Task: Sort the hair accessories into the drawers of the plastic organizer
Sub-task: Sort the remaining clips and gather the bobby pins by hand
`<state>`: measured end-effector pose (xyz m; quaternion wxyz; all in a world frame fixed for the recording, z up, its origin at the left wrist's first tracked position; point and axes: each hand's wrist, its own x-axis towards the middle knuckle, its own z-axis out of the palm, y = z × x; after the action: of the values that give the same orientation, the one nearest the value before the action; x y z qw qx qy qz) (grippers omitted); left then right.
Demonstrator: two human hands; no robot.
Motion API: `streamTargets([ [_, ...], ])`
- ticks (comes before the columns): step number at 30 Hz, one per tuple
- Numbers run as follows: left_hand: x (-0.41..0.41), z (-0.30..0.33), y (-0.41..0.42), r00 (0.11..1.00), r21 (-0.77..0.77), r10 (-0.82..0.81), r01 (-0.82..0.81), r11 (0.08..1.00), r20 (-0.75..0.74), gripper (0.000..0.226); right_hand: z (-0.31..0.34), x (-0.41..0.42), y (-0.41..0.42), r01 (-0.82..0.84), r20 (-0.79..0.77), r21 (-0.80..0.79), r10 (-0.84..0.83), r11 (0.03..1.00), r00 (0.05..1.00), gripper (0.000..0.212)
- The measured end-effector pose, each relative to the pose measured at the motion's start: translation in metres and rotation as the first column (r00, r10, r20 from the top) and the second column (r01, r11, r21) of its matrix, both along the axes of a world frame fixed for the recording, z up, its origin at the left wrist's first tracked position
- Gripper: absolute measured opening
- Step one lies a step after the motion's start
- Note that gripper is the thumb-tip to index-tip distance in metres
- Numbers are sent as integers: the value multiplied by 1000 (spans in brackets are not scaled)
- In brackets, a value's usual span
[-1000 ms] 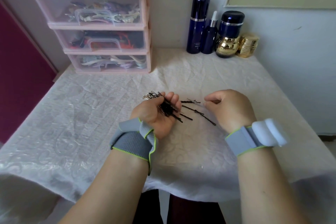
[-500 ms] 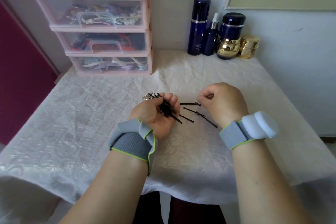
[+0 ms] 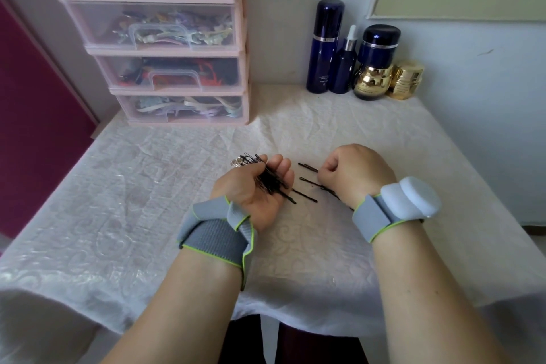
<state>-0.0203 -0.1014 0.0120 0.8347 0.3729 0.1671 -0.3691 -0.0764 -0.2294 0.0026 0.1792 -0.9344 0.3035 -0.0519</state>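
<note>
Head-worn view, forward and downward.

four drawers (image 3: 177, 29), perhaps four bottles (image 3: 325, 47)

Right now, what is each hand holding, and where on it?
The left hand grips a bundle of black bobby pins around its middle. The right hand pinches one end of a single bobby pin lying on the tablecloth.

Small pale print on the tall blue bottle (image 3: 324, 47), seemingly a label, too blurred to read
</note>
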Motion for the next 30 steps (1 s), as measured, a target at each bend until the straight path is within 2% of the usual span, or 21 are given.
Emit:
streamTargets([
  [4,-1,0,-1,1000,6,-11,11,1000,1,23,-3,-4,-1,28,137,41,-34,999,990,20],
  [7,-2,0,-3,1000,17,-25,25,1000,7,22,0,-5,-2,32,270,170,-78,985,960,16],
  [10,-4,0,-6,998,17,-68,67,998,19,18,8,-4,4,-53,402,293,-73,955,913,18],
  [14,-4,2,-9,993,-26,-120,120,992,11,15,13,-1,17,-186,411,335,34,924,911,20],
  [18,-2,1,-11,996,-39,-92,93,995,7,15,9,0,12,-148,454,355,-31,923,891,16],
  [20,0,-1,-9,999,-45,-50,51,998,5,15,6,-1,4,-56,356,225,-28,973,934,20],
  [22,3,-1,-6,1000,-43,-21,21,999,-9,15,3,-1,0,-9,178,105,-10,994,984,23],
  [24,5,-2,-4,1000,-37,-6,6,999,-17,17,2,0,-1,3,66,67,-7,998,998,23],
  [27,6,-1,-1,1000,-47,-2,1,999,-18,17,3,2,0,29,2,10,-29,1000,1000,19],
  [30,6,-1,0,1000,-44,-2,2,999,-12,18,4,1,1,4,21,44,-5,999,1000,19],
])
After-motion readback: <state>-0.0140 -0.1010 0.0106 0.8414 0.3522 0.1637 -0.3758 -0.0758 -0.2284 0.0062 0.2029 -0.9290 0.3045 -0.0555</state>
